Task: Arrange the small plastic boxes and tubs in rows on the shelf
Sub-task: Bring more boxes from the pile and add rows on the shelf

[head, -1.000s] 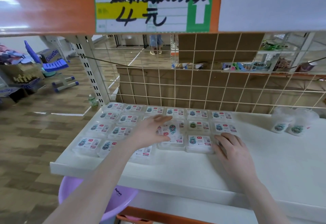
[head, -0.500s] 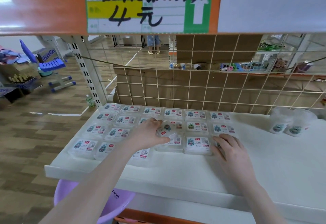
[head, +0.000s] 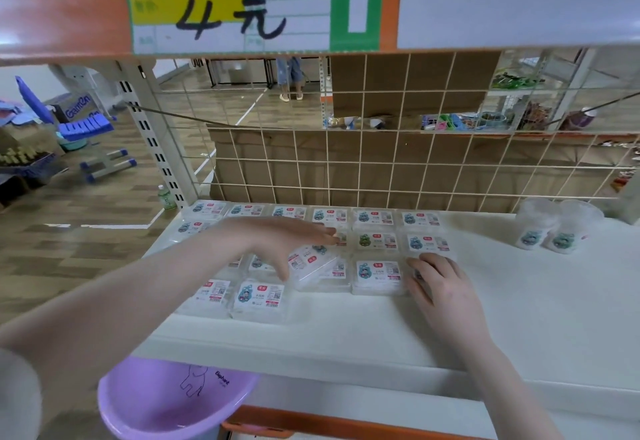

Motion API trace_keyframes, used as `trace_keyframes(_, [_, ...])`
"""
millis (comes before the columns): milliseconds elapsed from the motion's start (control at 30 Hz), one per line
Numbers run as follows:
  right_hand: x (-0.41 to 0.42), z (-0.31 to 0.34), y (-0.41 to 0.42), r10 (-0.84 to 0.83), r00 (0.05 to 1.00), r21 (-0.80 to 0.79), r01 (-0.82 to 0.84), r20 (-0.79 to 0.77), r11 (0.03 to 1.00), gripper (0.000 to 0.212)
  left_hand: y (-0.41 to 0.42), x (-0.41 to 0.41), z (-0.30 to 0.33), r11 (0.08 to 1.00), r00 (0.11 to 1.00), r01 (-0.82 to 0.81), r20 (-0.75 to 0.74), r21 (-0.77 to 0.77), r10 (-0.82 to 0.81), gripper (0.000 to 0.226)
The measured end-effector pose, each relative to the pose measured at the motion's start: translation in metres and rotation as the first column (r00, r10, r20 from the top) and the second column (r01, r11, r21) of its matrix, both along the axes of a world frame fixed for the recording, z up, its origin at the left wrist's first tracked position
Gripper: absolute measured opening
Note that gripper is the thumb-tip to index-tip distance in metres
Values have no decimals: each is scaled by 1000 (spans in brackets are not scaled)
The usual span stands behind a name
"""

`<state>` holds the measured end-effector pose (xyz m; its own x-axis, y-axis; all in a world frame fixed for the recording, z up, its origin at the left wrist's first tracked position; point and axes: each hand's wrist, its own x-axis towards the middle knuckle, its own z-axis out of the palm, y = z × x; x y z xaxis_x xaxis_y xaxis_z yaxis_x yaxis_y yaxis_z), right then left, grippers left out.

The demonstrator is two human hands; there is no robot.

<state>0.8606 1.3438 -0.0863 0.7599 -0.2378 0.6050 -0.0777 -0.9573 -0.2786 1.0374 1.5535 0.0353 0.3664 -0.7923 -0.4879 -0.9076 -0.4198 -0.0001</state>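
Observation:
Several small clear plastic boxes with printed labels lie in rows on the white shelf. My left hand reaches over the middle of the rows and grips one tilted box between thumb and fingers, lifted at an angle above its neighbours. My right hand rests on the shelf at the right end of the front row, fingertips touching the side of a box. Two round clear tubs stand apart at the far right.
A wire grid back panel closes the shelf's rear, with brown cardboard behind it. An orange beam with a price sign hangs overhead. A purple basin sits below the shelf's front edge. A white upright post stands at left.
My left hand has turned and lifted one box from the middle of the rows, tilting it. My right hand stays at the front row's right end.

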Motion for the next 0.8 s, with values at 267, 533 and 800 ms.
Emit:
trace_keyframes(267, [0, 0, 0, -1, 1000, 7, 1, 0, 1000, 22, -9, -3, -9, 998, 996, -53, 64, -25, 54, 94])
trace_keyframes(533, [0, -3, -1, -8, 1000, -1, 8, 23, 1000, 22, -5, -42, -32, 938, 884, -278, 326, -207, 334, 75])
trace_keyframes(800, [1, -2, 1, -17, 1000, 30, 16, 8, 999, 22, 19, -29, -15, 958, 985, -154, 36, -243, 168, 93])
